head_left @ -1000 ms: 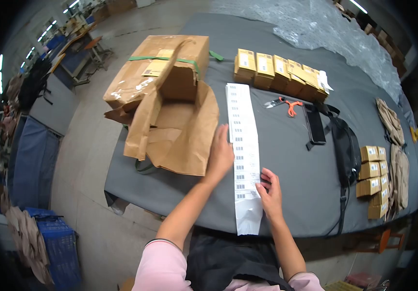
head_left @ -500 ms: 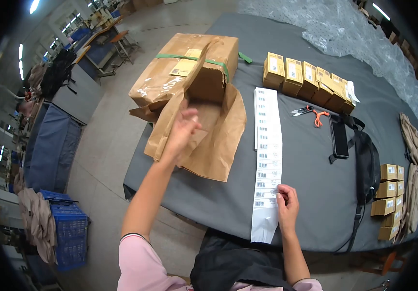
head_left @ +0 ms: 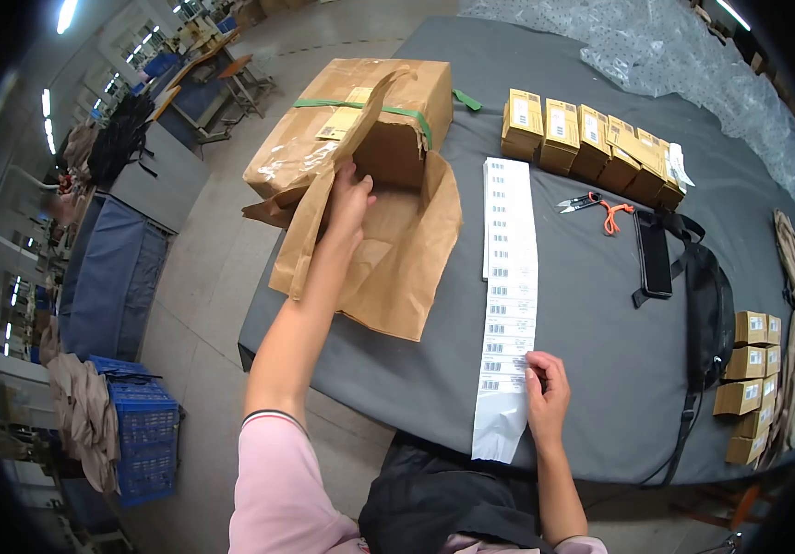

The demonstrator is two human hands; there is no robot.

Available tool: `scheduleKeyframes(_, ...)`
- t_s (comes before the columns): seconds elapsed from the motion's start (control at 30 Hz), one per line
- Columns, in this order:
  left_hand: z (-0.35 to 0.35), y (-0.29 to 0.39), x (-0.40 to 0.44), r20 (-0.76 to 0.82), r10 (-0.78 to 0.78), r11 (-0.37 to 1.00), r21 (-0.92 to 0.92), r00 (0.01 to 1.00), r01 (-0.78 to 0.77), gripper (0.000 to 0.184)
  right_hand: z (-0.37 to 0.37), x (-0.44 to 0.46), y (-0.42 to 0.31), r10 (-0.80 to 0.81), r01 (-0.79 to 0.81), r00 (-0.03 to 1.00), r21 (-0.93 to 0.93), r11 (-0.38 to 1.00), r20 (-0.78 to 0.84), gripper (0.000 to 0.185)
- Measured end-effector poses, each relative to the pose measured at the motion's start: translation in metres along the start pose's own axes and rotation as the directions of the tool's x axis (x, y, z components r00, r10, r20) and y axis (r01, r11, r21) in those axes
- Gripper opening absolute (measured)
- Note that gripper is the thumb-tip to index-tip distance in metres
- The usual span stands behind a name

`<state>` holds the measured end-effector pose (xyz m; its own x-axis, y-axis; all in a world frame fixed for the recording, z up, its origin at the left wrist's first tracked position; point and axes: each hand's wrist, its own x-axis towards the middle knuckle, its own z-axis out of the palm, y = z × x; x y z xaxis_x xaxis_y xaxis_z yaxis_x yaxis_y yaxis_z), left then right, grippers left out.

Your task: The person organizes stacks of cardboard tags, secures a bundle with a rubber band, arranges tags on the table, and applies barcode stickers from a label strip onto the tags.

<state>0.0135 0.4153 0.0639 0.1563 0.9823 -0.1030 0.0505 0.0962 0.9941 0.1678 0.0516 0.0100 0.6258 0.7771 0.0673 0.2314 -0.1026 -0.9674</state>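
My left hand (head_left: pixel 351 198) reaches into a torn-open brown paper package (head_left: pixel 406 249). Its fingers lie against the inside of the left paper flap, thumb apart, and the fingertips are partly hidden; I see nothing held. At the right edge of a long white strip of barcode labels (head_left: pixel 505 295), my right hand (head_left: pixel 548 392) rests with loosely bent fingers, fingertips touching the strip's edge and thumb a little apart. Behind the open package sits a brown parcel (head_left: pixel 277 138) with a green strap (head_left: pixel 397 112) across it.
Bundles of tan cards (head_left: pixel 591 148) stand in a row at the back. Thread snips (head_left: pixel 582 202), an orange cord (head_left: pixel 615 219), a phone (head_left: pixel 653 254) and a black bag (head_left: pixel 706 314) lie right. Small boxes (head_left: pixel 745 362) stack near the table edge; a blue crate (head_left: pixel 146 434) is on the floor.
My left hand has moved up and farther into the paper package, against its left flap. My right hand stays by the label strip. The view has shifted slightly.
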Motion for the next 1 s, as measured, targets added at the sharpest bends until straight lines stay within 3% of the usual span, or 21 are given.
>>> scheduleKeyframes(0.1, 0.014, -0.012, 0.026, -0.080, 0.094, 0.992, 0.097, 0.992, -0.086, 0.069, -0.001, 0.000, -0.002, -0.013, 0.014, 1.000, -0.018, 1.000, 0.010, 0.018)
scheduleKeyframes(0.2, 0.026, -0.010, 0.038, -0.180, 0.021, 0.999, -0.042, 0.983, -0.029, 0.070, -0.001, 0.000, -0.002, -0.043, 0.043, 0.999, -0.058, 0.997, 0.009, 0.018)
scheduleKeyframes(0.27, 0.034, -0.002, 0.040, -0.193, -0.087, 0.944, -0.330, 0.977, 0.019, 0.067, 0.000, 0.001, 0.000, -0.058, 0.058, 0.998, -0.071, 0.996, 0.011, 0.018)
scheduleKeyframes(0.3, 0.036, -0.003, 0.047, -0.195, -0.087, 0.945, -0.326, 0.977, 0.019, 0.067, 0.001, 0.001, 0.001, -0.076, 0.077, 0.997, -0.088, 0.993, 0.006, 0.018)
scheduleKeyframes(0.37, 0.042, -0.005, 0.062, -0.318, -0.207, 0.801, -0.598, 0.925, -0.026, 0.058, 0.001, 0.000, -0.001, -0.097, 0.097, 0.995, -0.117, 0.988, 0.007, 0.018)
scheduleKeyframes(0.47, 0.044, -0.003, 0.073, -0.307, -0.257, 0.722, -0.691, 0.916, -0.030, 0.047, 0.000, 0.002, -0.001, -0.143, 0.142, 0.990, -0.152, 0.978, 0.006, 0.018)
scheduleKeyframes(0.73, 0.044, 0.012, 0.075, -0.309, -0.286, 0.684, -0.728, 0.907, -0.032, 0.038, 0.001, 0.002, -0.001, -0.190, 0.192, 0.981, -0.191, 0.963, 0.025, 0.018)
scheduleKeyframes(0.83, 0.054, 0.023, 0.060, -0.262, -0.332, 0.708, -0.704, 0.906, 0.055, 0.038, 0.000, 0.001, -0.003, -0.189, 0.190, 0.982, -0.187, 0.964, 0.024, 0.018)
scheduleKeyframes(0.9, 0.071, 0.037, 0.035, -0.068, -0.460, 0.622, -0.737, 0.885, 0.266, 0.049, 0.000, 0.003, -0.003, -0.200, 0.200, 0.980, -0.178, 0.963, 0.022, 0.018)
scheduleKeyframes(0.93, 0.075, 0.030, 0.040, -0.026, -0.501, 0.545, -0.786, 0.865, 0.292, 0.052, 0.000, 0.003, -0.002, -0.202, 0.201, 0.979, -0.179, 0.963, 0.015, 0.018)
scheduleKeyframes(1.0, 0.078, 0.033, 0.038, 0.011, -0.473, 0.564, -0.765, 0.881, 0.312, 0.053, -0.001, 0.001, -0.001, -0.197, 0.198, 0.980, -0.186, 0.962, 0.024, 0.016)
